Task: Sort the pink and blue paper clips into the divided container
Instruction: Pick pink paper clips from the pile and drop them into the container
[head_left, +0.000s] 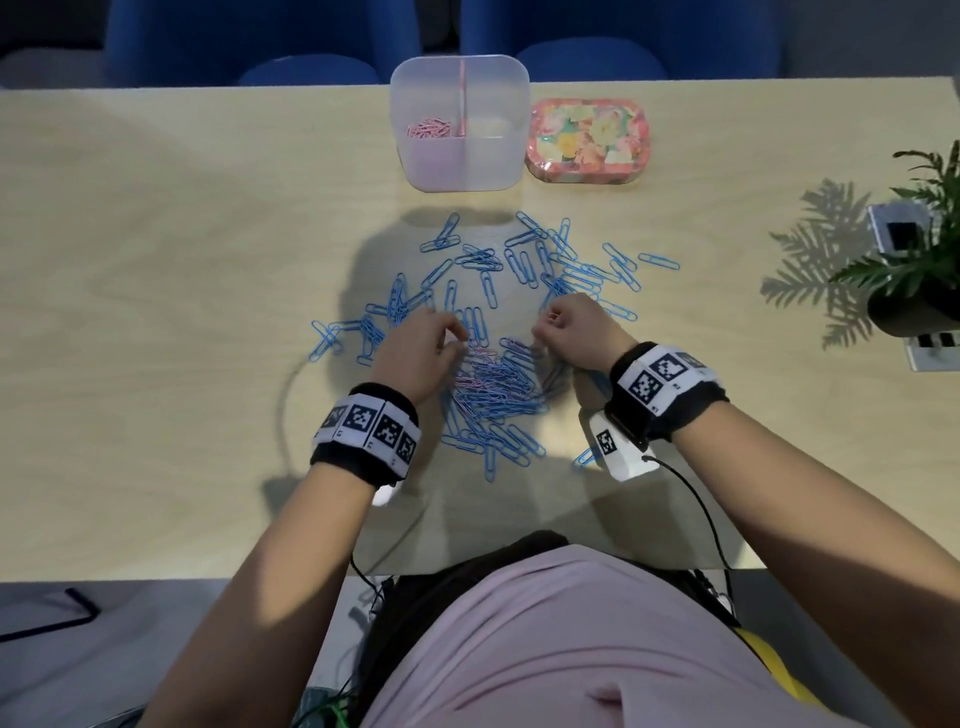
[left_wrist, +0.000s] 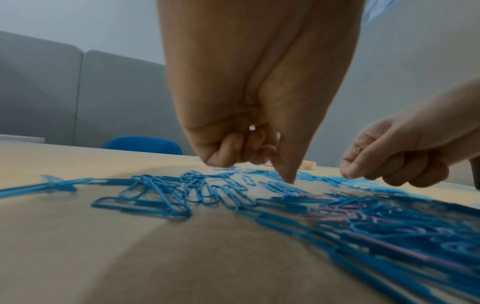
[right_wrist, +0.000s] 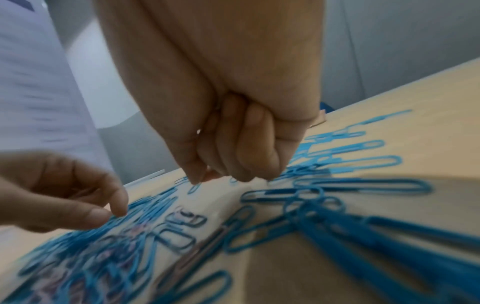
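Blue paper clips (head_left: 524, 260) lie scattered over the wooden table (head_left: 182, 260). Between my hands they form a denser pile with a few pink clips (head_left: 474, 382) mixed in. My left hand (head_left: 457, 338) hovers over the pile's left edge with its outer fingers curled in and its thumb tip down on the clips (left_wrist: 288, 179). My right hand (head_left: 545, 322) is at the pile's right edge, fingers curled tight, thumb and forefinger tips close together just above a blue clip (right_wrist: 194, 188). I see nothing held in either hand. The clear divided container (head_left: 462, 171) stands farther back, with pink clips (head_left: 428, 128) in its left compartment.
A floral tin (head_left: 587, 140) sits right of the container. A potted plant (head_left: 919, 280) and a socket box (head_left: 930, 353) stand at the table's right edge. Blue chairs (head_left: 260, 41) line the far side. Cables run from my wrist cameras across the table's near edge.
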